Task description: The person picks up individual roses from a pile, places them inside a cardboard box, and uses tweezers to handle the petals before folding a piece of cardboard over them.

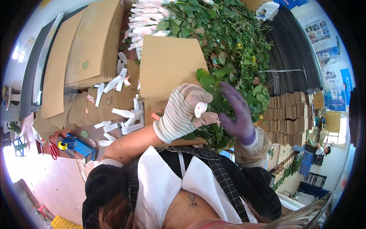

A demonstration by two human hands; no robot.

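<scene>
My left hand point(183, 111), in a striped knit glove, is closed around a pale pink rose bud point(201, 109) with a white wrap. My right hand point(237, 114), in a purple glove, lies against the leafy rose stems point(213, 95) just to the right of it, fingers stretched upward; leaves hide part of its palm. Both hands are raised over a flat sheet of brown cardboard point(169, 65). Behind it lies a big heap of green roses point(228, 38), with a row of white-wrapped buds point(146, 21) at its far left.
Stacks of cardboard sheets point(91, 45) stand at the left, with white paper strips point(118, 114) scattered below them. A blue tape dispenser point(80, 148) and red scissors point(53, 150) lie at the lower left. Black sheets point(293, 57) and more cardboard point(286, 114) are at the right; another person point(320, 149) works far right.
</scene>
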